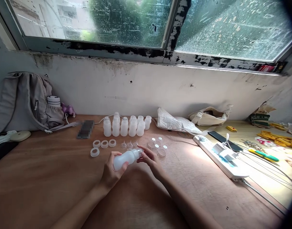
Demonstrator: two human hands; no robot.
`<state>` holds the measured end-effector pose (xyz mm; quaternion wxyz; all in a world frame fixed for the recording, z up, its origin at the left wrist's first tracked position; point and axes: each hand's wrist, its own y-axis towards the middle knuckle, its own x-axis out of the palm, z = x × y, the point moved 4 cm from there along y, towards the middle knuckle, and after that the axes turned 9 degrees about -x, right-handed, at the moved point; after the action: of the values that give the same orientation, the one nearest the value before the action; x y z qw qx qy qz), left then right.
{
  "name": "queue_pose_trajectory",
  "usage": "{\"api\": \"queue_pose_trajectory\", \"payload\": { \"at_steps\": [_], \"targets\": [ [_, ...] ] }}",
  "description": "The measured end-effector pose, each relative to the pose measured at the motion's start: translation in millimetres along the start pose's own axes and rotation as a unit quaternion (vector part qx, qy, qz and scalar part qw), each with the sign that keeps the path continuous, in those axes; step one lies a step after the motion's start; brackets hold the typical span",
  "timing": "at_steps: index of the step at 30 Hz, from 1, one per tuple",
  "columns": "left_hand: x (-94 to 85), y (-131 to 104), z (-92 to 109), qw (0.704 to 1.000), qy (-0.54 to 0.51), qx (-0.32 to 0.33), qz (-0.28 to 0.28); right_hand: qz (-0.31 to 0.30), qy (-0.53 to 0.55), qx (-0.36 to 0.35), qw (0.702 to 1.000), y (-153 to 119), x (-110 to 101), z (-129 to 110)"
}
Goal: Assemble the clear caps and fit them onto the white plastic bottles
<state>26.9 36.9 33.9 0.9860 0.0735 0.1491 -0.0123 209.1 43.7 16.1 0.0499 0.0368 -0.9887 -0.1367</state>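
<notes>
My left hand [112,171] is wrapped round the body of a frosted white bottle [124,160], which lies tilted with its clear top pointing right. The fingers of my right hand [149,159] are closed on that clear top. Behind the hands stand several similar bottles [124,127] in a cluster. Several white rings [104,144] lie to the left, and small clear teat-like parts [129,145] lie just beyond the held bottle. Clear rings [162,152] and small white discs [165,147] are right of my right hand.
A grey backpack [24,101] and a pixelated dark object [85,129] are at the back left. A white power strip [222,159], a phone [224,141], cables, a silvery pouch [169,121] and a cream bag [209,117] lie to the right.
</notes>
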Motion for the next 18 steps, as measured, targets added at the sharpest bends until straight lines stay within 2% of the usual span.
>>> {"api": "queue_pose_trajectory", "payload": {
  "at_steps": [2,5,8,11,14,16,18],
  "targets": [
    [2.4,3.0,-5.6,0.999,0.025,0.026,-0.012,0.024,0.000,-0.004,1.000,1.8,-1.8,-0.9],
    [1.3,12.1,-13.5,0.996,0.042,0.077,-0.013,0.068,-0.034,-0.062,0.995,11.2,-5.5,-15.8],
    [-2.2,24.0,-23.3,0.993,0.055,0.100,0.000,0.144,-0.093,-0.174,0.970,36.6,-13.5,-54.5],
    [-5.0,34.5,-34.8,0.987,0.116,0.106,0.020,0.219,-0.188,-0.275,0.917,80.2,-20.4,-102.5],
    [-3.0,39.6,-42.5,0.969,0.202,0.145,0.004,0.213,-0.329,-0.299,0.870,136.3,-15.9,-131.5],
    [-1.9,40.7,-45.6,0.960,0.231,0.160,-0.009,0.174,-0.436,-0.268,0.841,171.4,-7.7,-132.5],
    [-1.7,40.8,-46.3,0.956,0.242,0.167,-0.016,0.115,-0.547,-0.211,0.802,198.1,2.4,-120.6]
  ]
}}
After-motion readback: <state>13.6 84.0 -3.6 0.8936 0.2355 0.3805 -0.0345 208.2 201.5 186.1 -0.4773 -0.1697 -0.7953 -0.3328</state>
